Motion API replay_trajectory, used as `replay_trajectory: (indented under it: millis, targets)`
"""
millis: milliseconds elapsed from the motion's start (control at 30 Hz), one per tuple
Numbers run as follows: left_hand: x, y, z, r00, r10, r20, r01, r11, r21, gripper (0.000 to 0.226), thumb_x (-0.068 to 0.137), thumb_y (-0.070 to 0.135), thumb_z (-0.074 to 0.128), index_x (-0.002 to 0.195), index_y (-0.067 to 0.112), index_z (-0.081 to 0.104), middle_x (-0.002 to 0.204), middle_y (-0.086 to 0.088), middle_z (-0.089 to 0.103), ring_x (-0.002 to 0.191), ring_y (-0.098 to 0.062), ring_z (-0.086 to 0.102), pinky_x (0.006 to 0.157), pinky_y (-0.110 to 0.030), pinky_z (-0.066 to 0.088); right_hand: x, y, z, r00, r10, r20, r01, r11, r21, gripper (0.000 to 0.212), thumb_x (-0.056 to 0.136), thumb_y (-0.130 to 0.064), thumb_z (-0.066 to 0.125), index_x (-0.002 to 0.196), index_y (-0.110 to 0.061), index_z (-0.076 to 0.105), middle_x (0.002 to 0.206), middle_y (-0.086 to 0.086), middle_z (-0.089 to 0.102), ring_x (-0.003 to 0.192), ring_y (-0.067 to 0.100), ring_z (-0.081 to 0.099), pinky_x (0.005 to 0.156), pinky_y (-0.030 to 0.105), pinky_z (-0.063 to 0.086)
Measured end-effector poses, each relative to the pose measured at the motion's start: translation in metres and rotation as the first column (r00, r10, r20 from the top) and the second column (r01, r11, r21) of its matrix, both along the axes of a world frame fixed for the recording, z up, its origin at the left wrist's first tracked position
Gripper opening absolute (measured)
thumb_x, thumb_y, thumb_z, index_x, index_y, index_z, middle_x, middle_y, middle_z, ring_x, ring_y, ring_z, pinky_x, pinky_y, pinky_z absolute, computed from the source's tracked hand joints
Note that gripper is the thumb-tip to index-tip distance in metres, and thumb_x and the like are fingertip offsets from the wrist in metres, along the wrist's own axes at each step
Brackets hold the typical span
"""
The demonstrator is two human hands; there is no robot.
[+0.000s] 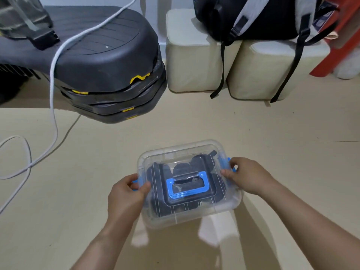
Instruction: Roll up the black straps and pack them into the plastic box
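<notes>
Two hands are on the load, one at each short end.

1. Left hand [126, 193]: takes the plastic box [194, 216] at its 9 o'clock end. The fingers are curled round the left latch [135, 183] and the thumb lies on the lid edge.
2. Plastic box: at 6 o'clock in the view, on or just above the beige floor [272, 133]; which of the two cannot be told. It sits slightly skewed and the lid is on. Whether the latches are snapped home cannot be told.
3. Black straps [161, 207]: inside the box, seen as dark masses through the clear lid. How tightly they are rolled cannot be made out.
4. Blue handle [187, 187]: lies flat at the lid's centre, with no hand on it.
5. Right latch [229, 160]: at the box's 3 o'clock end, partly covered by fingers.
6. Right hand [247, 176]: pinches that end, thumb on the lid and fingers curled over the latch.

Assessment of handling: the box is judged light, with thin, smooth walls that would flex and slip under a loose hold. The straps are soft and may spring up against the lid. The two latch ends are the soundest places to grip. The centre handle should serve for carrying only once both latches are closed.
</notes>
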State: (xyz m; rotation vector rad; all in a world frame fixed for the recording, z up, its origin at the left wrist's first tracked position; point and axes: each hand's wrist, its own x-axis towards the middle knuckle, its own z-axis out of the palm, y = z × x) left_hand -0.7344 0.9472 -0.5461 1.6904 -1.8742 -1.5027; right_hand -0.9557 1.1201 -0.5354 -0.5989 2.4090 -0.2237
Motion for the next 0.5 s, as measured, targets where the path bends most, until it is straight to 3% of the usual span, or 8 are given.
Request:
replay_trajectory:
  millis: [67,133,167,233,267,300,400,500]
  targets:
    - [-0.002,-0.004,-0.005,0.999,0.049,0.015,-0.049,0.998,0.027,0.029,0.083,0.018,0.079,0.11,0.02,0.068,0.073,0.007,0.062,0.07,-0.017,0.061,0.074,-0.034,0.05,-0.008,0.002,-0.002,0.999,-0.002,0.039,0.003,1.0,-0.028,0.025,0.091,-0.053,0.063,0.096,-0.03,0.054,0.095,-0.003,0.058,0.091,0.021,0.058,0.08,0.032,0.046]
    - [0.001,-0.007,-0.01,0.995,0.082,0.051,-0.086,0.993,0.077,0.049,0.081,0.023,0.082,0.124,0.016,0.06,0.102,-0.002,0.061,0.085,-0.022,0.062,0.081,-0.039,0.052,-0.01,0.005,-0.007,0.999,-0.028,0.03,0.03,0.998,-0.053,0.042,0.086,-0.055,0.068,0.112,-0.027,0.052,0.111,0.002,0.05,0.106,0.025,0.052,0.087,0.033,0.043]
    - [0.004,-0.007,-0.01,0.993,0.107,0.051,-0.115,0.978,0.175,0.059,0.08,0.026,0.083,0.131,0.016,0.054,0.115,-0.003,0.06,0.095,-0.024,0.062,0.084,-0.04,0.051,-0.01,0.007,-0.009,0.985,-0.125,0.12,0.137,0.985,-0.103,0.053,0.084,-0.052,0.072,0.122,-0.024,0.046,0.118,0.004,0.047,0.11,0.026,0.051,0.088,0.034,0.042]
    - [0.012,-0.008,-0.012,0.992,0.126,0.006,-0.114,0.877,0.467,0.066,0.081,0.035,0.08,0.136,0.01,0.053,0.123,-0.007,0.066,0.109,-0.033,0.065,0.089,-0.043,0.053,-0.006,0.01,-0.009,0.795,-0.352,0.495,0.47,0.872,-0.135,0.062,0.083,-0.042,0.077,0.129,-0.021,0.04,0.122,0.003,0.055,0.108,0.025,0.056,0.085,0.036,0.045]
    - [0.015,-0.008,-0.01,0.992,0.119,-0.03,-0.083,0.829,0.553,0.057,0.083,0.037,0.077,0.127,0.006,0.061,0.115,-0.009,0.072,0.108,-0.037,0.067,0.089,-0.044,0.055,-0.006,0.012,-0.009,0.679,-0.38,0.628,0.555,0.825,-0.102,0.057,0.084,-0.039,0.077,0.126,-0.017,0.045,0.116,0.004,0.064,0.102,0.026,0.06,0.081,0.036,0.048]
    - [0.016,-0.007,-0.009,0.993,0.103,-0.059,-0.054,0.837,0.544,0.044,0.085,0.035,0.075,0.115,0.004,0.069,0.104,-0.011,0.076,0.102,-0.037,0.07,0.087,-0.043,0.057,-0.007,0.012,-0.009,0.642,-0.369,0.672,0.561,0.823,-0.084,0.051,0.085,-0.036,0.076,0.124,-0.01,0.054,0.107,0.005,0.07,0.094,0.025,0.063,0.077,0.034,0.05]
    - [0.006,-0.002,-0.013,0.999,0.038,0.037,-0.045,0.977,0.21,0.027,0.09,0.031,0.073,0.087,0.004,0.072,0.08,-0.008,0.075,0.075,-0.029,0.07,0.076,-0.046,0.056,-0.008,0.001,-0.01,0.788,-0.345,0.51,0.471,0.872,-0.138,0.029,0.09,-0.026,0.073,0.107,-0.003,0.067,0.095,0.01,0.075,0.083,0.024,0.069,0.075,0.034,0.056]
    - [-0.005,0.011,-0.014,0.944,-0.103,0.313,0.158,0.975,-0.156,0.03,0.099,0.034,0.055,0.082,0.011,0.062,0.07,-0.003,0.064,0.066,-0.02,0.059,0.06,-0.036,0.043,0.004,-0.014,-0.009,0.986,-0.147,0.08,0.148,0.989,-0.007,0.028,0.098,-0.032,0.058,0.095,-0.004,0.06,0.1,0.014,0.068,0.096,0.032,0.065,0.074,0.033,0.047]
